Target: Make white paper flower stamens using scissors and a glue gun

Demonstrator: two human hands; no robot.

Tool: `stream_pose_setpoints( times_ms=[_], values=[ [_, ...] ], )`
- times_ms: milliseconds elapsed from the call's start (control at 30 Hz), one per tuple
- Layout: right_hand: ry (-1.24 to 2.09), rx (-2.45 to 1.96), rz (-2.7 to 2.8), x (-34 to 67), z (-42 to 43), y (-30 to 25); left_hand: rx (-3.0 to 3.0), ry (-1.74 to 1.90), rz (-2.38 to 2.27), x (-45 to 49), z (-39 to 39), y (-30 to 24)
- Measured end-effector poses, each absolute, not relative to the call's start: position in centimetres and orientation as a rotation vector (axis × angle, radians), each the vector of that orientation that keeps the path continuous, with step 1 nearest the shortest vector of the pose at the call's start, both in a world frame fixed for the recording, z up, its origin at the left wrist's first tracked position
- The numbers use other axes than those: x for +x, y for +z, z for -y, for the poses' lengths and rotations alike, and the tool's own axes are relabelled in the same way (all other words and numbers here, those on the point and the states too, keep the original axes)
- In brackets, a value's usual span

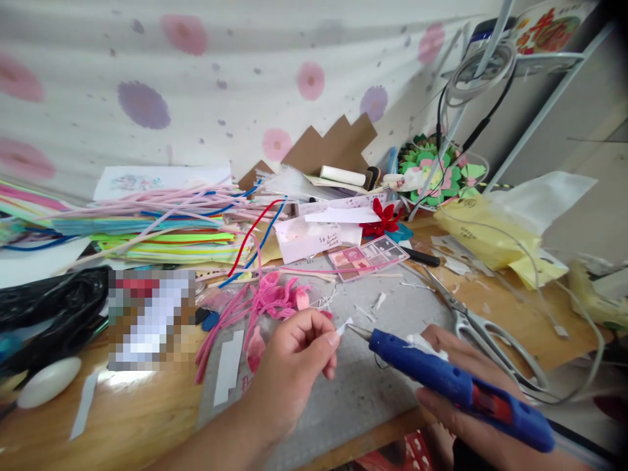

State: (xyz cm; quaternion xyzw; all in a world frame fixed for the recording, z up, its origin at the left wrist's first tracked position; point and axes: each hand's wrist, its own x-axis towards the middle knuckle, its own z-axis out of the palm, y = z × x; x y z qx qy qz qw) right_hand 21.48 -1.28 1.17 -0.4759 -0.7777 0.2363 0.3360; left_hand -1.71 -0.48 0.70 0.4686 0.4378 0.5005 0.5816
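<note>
Between the thumb and fingers of my left hand (301,356) is pinched a small white paper strip (345,326). My right hand (461,399) is closed around a blue hot glue gun (456,386). The gun's metal nozzle points left and meets or nearly meets the strip's tip; I cannot tell if they touch. Both hands are above a grey cutting mat (383,392). Just behind my left hand lies a bunch of pink pipe cleaners (275,294) with a pink petal shape (256,350). White paper pieces (228,367) rest to its left.
Large scissors (483,333) lie open at the right. Bundles of coloured pipe cleaners (167,229) fill the back left. A red flower (380,219), an eyeshadow-like palette (367,257) and a yellow bag (490,229) stand behind. A black plastic bag (59,307) is at the left.
</note>
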Motion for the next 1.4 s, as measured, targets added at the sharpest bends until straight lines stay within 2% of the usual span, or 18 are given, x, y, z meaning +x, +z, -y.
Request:
stream_pose_setpoints(
  times_ms=[467,733,967,1400],
  values=[
    [0.513,-1.253,2.287,22.8,1.3,1.4,1.127,1.173,-1.016,-1.5,0.5,0.9],
    [0.512,-1.176,2.251,22.0,1.3,1.6,1.023,1.211,-1.038,-1.4,0.5,0.5],
    [0.778,-1.196,2.147,21.8,1.4,1.2,0.802,1.220,-0.908,-0.9,1.0,1.1],
    [1.439,-1.304,1.527,21.3,1.2,-0.6,0.777,1.202,-0.893,-0.9,0.1,1.1]
  ],
)
